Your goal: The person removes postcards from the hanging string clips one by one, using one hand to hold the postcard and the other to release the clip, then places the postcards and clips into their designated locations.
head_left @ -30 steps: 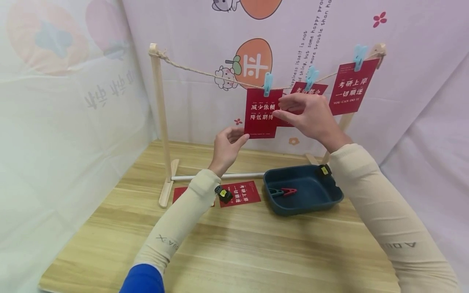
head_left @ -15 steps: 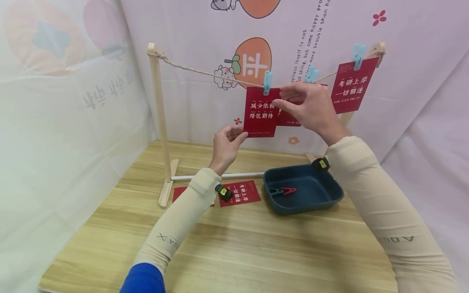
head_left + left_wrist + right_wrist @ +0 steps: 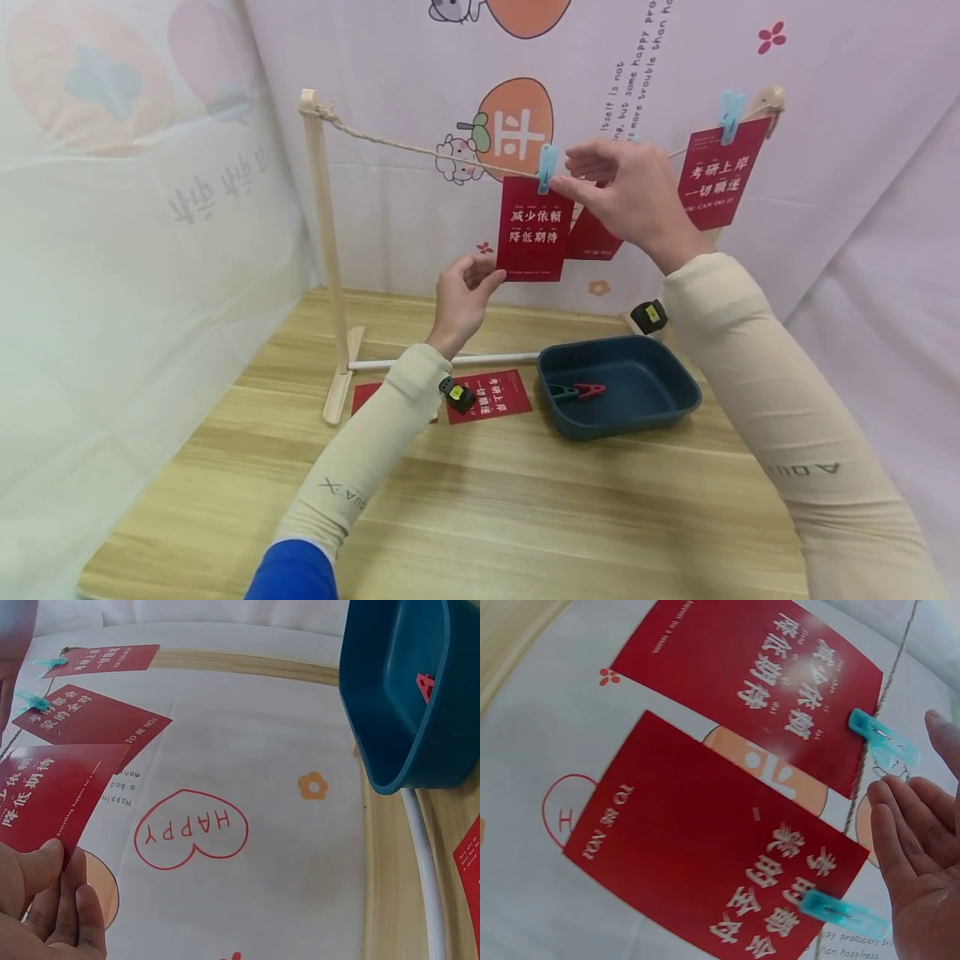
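Observation:
A red card [image 3: 534,254] with white lettering hangs from a twine line [image 3: 405,147] by a light blue clothespin [image 3: 547,171]. My left hand [image 3: 459,304] pinches its lower left corner between thumb and fingers; the left wrist view shows this grip on the card [image 3: 56,795] close up. Beside the clothespin is my right hand [image 3: 637,200], its fingers extended and holding nothing. In the right wrist view a gap shows between those fingertips and the clothespin [image 3: 885,739]. A second red card [image 3: 705,832], clipped with another blue clothespin [image 3: 844,913], hangs partly hidden behind the right hand in the head view.
A third clipped card [image 3: 723,175] hangs near the wooden stand's right post. Below, a dark blue bin [image 3: 622,387] holds a red clothespin [image 3: 591,391] and a green one [image 3: 564,392]. Red cards [image 3: 491,396] lie on the wooden table [image 3: 525,508], partly behind the left forearm.
My right hand has risen from the hanging card's right edge to beside its clothespin. My left hand stays at the card's lower corner.

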A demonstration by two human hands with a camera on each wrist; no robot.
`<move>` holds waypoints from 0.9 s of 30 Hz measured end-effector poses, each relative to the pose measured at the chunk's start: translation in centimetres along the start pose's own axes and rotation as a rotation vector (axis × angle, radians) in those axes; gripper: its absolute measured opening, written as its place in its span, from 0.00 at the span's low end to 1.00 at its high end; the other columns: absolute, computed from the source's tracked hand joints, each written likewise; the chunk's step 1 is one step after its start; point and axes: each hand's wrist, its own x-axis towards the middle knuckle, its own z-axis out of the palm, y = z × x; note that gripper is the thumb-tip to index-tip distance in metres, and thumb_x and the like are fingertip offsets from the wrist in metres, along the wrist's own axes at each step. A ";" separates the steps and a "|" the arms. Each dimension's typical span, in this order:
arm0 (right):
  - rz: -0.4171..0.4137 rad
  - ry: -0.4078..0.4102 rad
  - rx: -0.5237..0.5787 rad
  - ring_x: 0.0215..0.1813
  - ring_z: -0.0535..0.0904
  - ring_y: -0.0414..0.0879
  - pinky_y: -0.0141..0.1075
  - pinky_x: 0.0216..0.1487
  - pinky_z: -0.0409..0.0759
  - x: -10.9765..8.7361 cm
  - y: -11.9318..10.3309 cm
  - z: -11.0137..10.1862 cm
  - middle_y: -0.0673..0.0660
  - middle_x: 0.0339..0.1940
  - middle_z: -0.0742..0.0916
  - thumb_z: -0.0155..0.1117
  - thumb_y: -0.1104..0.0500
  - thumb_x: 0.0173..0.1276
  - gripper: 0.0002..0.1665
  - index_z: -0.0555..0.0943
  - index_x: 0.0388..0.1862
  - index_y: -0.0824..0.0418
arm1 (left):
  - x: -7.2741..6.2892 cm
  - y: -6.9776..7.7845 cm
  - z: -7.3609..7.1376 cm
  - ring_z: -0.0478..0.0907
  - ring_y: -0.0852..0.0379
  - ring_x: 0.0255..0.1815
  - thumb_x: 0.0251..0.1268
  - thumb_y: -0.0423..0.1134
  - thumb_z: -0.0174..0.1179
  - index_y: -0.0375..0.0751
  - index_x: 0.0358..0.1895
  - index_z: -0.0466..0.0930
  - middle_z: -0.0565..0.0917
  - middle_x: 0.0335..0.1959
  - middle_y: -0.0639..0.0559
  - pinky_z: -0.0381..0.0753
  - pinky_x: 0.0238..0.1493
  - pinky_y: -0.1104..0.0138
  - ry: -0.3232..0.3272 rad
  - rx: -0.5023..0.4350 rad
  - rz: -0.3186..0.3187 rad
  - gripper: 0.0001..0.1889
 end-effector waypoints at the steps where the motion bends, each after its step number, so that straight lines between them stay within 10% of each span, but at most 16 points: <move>1: 0.002 -0.003 -0.009 0.65 0.87 0.50 0.48 0.68 0.85 0.2 -0.2 0.0 0.55 0.66 0.89 0.69 0.37 0.73 0.35 0.81 0.70 0.55 | 0.0 0.1 0.0 0.87 0.48 0.57 0.76 0.37 0.65 0.35 0.57 0.83 0.89 0.54 0.41 0.86 0.64 0.59 0.000 0.001 0.001 0.13; 27: 0.102 -0.174 -0.048 0.68 0.84 0.54 0.48 0.72 0.81 3.9 -1.2 0.4 0.60 0.65 0.89 0.58 0.42 0.82 0.29 0.81 0.71 0.57 | 0.1 0.4 -0.4 0.87 0.49 0.57 0.76 0.35 0.64 0.36 0.56 0.83 0.89 0.53 0.41 0.86 0.63 0.62 -0.033 -0.037 0.024 0.11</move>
